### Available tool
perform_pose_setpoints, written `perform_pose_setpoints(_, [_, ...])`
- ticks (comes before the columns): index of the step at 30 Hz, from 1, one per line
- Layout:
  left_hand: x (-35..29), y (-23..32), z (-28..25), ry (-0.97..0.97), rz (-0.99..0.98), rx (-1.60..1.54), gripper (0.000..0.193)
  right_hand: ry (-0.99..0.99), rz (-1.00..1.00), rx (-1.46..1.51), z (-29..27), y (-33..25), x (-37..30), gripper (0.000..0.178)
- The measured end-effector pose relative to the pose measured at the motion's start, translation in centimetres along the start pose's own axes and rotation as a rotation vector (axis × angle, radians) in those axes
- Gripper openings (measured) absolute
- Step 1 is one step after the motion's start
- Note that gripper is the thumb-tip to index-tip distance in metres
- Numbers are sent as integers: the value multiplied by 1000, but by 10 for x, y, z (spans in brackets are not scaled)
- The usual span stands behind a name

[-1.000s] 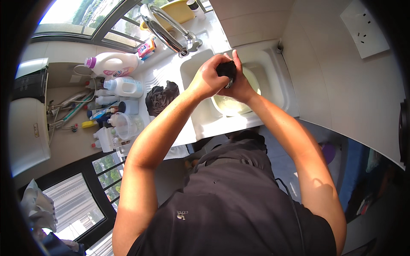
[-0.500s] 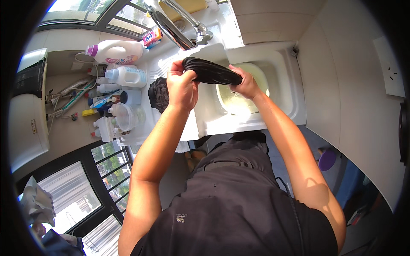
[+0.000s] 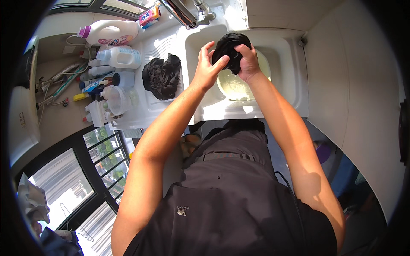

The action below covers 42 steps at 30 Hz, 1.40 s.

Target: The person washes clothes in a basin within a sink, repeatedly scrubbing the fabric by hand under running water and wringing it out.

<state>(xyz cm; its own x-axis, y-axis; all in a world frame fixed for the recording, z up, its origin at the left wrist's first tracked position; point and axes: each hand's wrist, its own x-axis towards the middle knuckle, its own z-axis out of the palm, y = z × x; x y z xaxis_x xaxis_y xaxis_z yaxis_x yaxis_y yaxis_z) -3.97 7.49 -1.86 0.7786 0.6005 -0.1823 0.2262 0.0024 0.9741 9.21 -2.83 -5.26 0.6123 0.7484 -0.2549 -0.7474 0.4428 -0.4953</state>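
Note:
A bunched black cloth [image 3: 230, 45] is held up over the sink [image 3: 284, 81], folded into a rounded bundle. My right hand [image 3: 249, 64] grips it from the right, fingers behind it and thumb across the front. At the bundle's left side is my left hand [image 3: 206, 71], its thumb and fingers spread apart and the thumb tip against or just in front of the fabric. Below the hands, a pale basin [image 3: 259, 87] of cloudy yellowish water stands in the sink. A second crumpled black cloth [image 3: 161, 77] lies on the ribbed drainboard [image 3: 160, 45] to the left.
A chrome faucet [image 3: 179, 13] reaches over the sink's far left. Along the drainboard's left edge stand a white detergent jug with a purple cap [image 3: 113, 33], a white bottle with a blue cap [image 3: 121, 57], a clear plastic tub [image 3: 117, 101] and a small box [image 3: 149, 16]. A tiled wall [image 3: 341, 72] rises at right.
The black cloth, stretched and twisted between both hands before, is now gathered into a bundle in my right hand. My left hand has loosened and moved right. The view has shifted slightly.

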Motion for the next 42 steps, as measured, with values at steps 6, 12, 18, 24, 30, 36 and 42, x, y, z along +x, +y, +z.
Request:
perform_pose_setpoints(6, [16,0,4,-246,-57,35,124,-18,164,74,28,4,-16,50])
perform_pose_setpoints(12, [21,-3,9,-269,-606,-93,37,-44,99,-612,-34,12,-16,59])
perform_pose_setpoints(18, [38,-26,-6,-338,-666,32,22,-198,-472,-1597,-84,3,-28,56])
perform_pose_setpoints(24, [51,-28,-15,-827,-1026,-356,22,-357,-1189,-1785,-101,5,-20,106])
perform_pose_setpoints(30, [60,-16,-14,-1065,-1207,-117,23,-605,-1256,-1695,-67,-8,7,55])
perform_pose_setpoints(36, [62,1,12,-911,-866,648,42,-618,-734,-1794,-77,-7,-3,52])
perform_pose_setpoints(42, [63,-9,45,-925,-322,1399,32,-379,-192,-2037,-71,1,-8,51])
